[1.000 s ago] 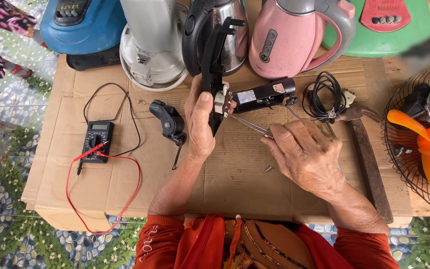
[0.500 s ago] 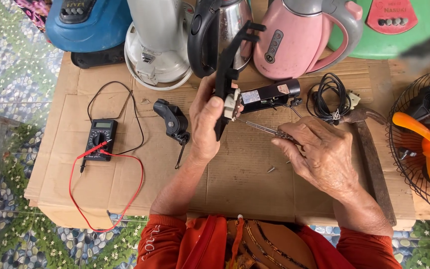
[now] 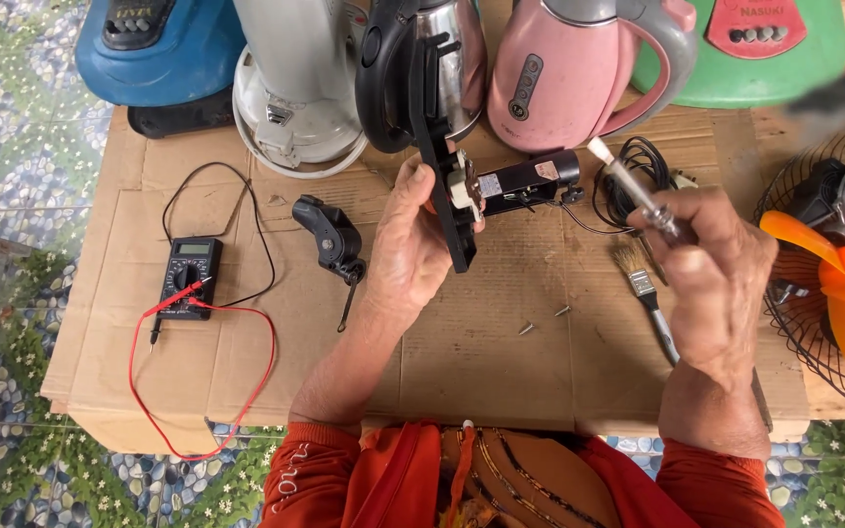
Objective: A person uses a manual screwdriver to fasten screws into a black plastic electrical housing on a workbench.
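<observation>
Table: a cardboard-covered table [image 3: 501, 362] fills the view, and everything below lies or stands on it.
Back row: a blue appliance [image 3: 154, 49], a white appliance base [image 3: 295, 88], a steel kettle [image 3: 442, 59], a pink kettle [image 3: 579, 68] and a green appliance [image 3: 775, 49] stand side by side along the far edge.
Fan: a wire fan guard with an orange blade [image 3: 843, 284] sits at the right edge, just beside the right wrist.
Left hand: the left hand [image 3: 413, 244] is closed around a black handle part [image 3: 440, 186], held upright above the table in front of the steel kettle; the thumb and fingers wrap its lower half, and the white switch block on it shows just past the fingertips.
Right hand: the right hand [image 3: 721, 274] is closed on a thin tool [image 3: 628, 181]; the shaft rises from between thumb and forefinger and its pale tip points up and left, near the handle part but apart from it.
Multimeter: a black multimeter [image 3: 188, 279] lies at the left with red and black leads looped around it.
Black cover piece: a black cover piece [image 3: 328, 235] lies just left of the left hand.
Brush: a small paintbrush [image 3: 643, 288] lies under the right hand.
Screws: two loose screws [image 3: 545, 320] lie between the forearms.
</observation>
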